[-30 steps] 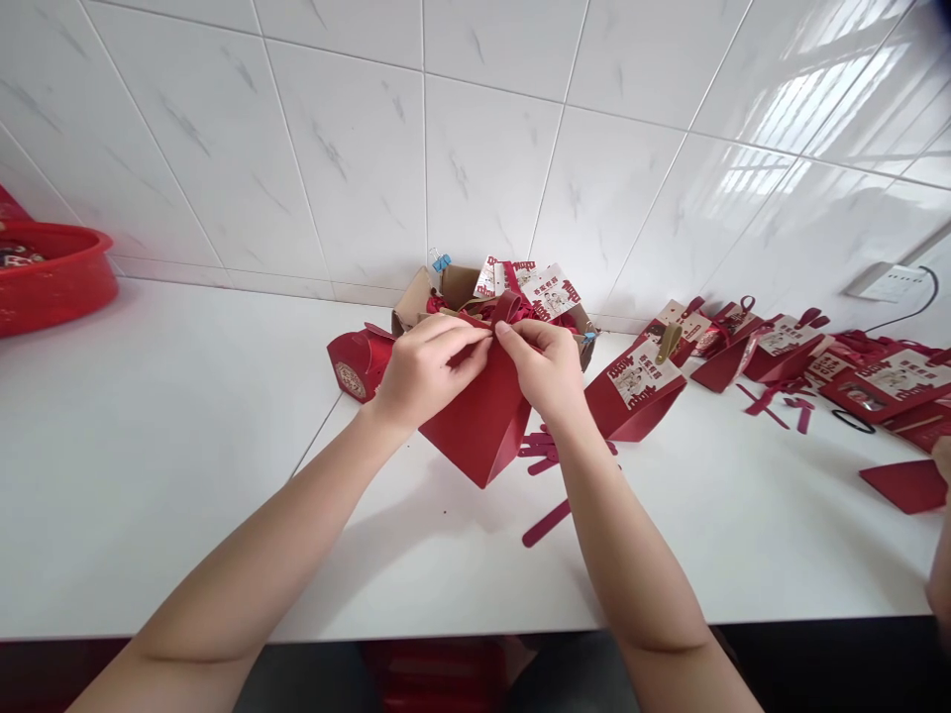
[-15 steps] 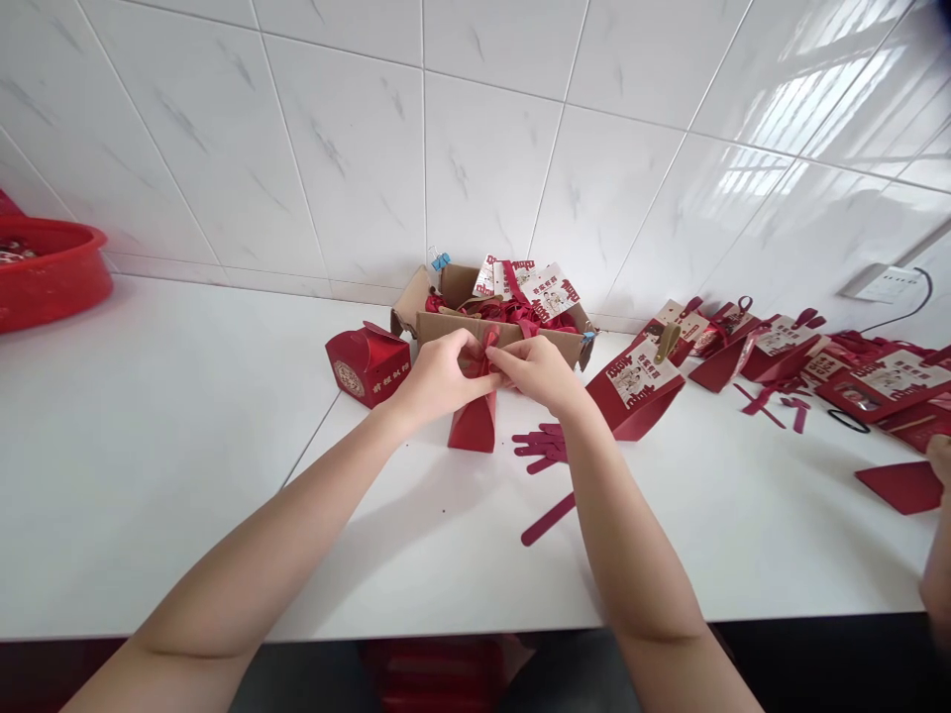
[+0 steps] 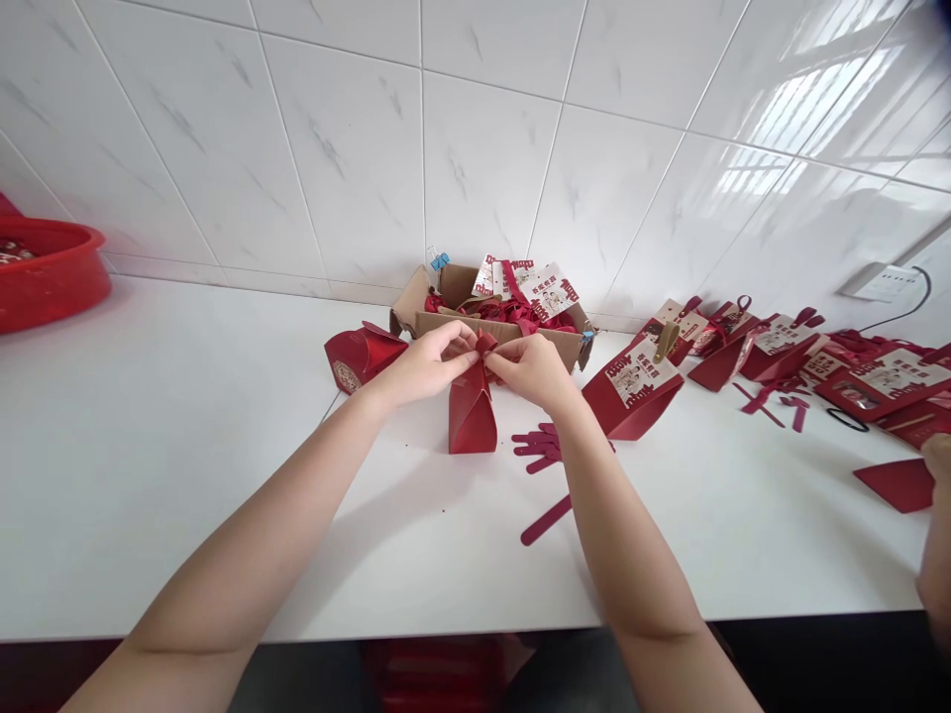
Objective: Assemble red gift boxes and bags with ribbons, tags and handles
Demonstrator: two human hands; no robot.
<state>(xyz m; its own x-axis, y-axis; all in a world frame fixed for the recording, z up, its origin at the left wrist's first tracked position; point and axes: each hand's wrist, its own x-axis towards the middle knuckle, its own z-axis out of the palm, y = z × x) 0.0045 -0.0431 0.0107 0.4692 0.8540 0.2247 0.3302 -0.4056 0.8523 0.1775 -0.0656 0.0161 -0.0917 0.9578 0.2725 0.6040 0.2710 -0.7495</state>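
A small red box point(image 3: 473, 421) stands upright on the white table, with a red ribbon point(image 3: 485, 344) at its top. My left hand point(image 3: 438, 364) pinches the ribbon from the left side. From the right, my right hand point(image 3: 529, 368) has its fingertips closed on the same ribbon. Behind my hands is an open cardboard box point(image 3: 497, 325) holding red ribbons and printed cards. To the left sits another red box point(image 3: 362, 358) with a gold pattern. Dark red strips point(image 3: 536, 448) lie by my right forearm.
A red basin point(image 3: 59, 282) is at the far left. Red boxes with printed cards point(image 3: 640, 381) and loose ribbons fill the right side. Another person's hand point(image 3: 939, 458) is at the right edge beside a red piece point(image 3: 896, 485). A tiled wall rises behind.
My left hand has shifted slightly left and up, its fingers nearer together. The ribbon now forms a small loop above the red box, and more of the box's front shows.
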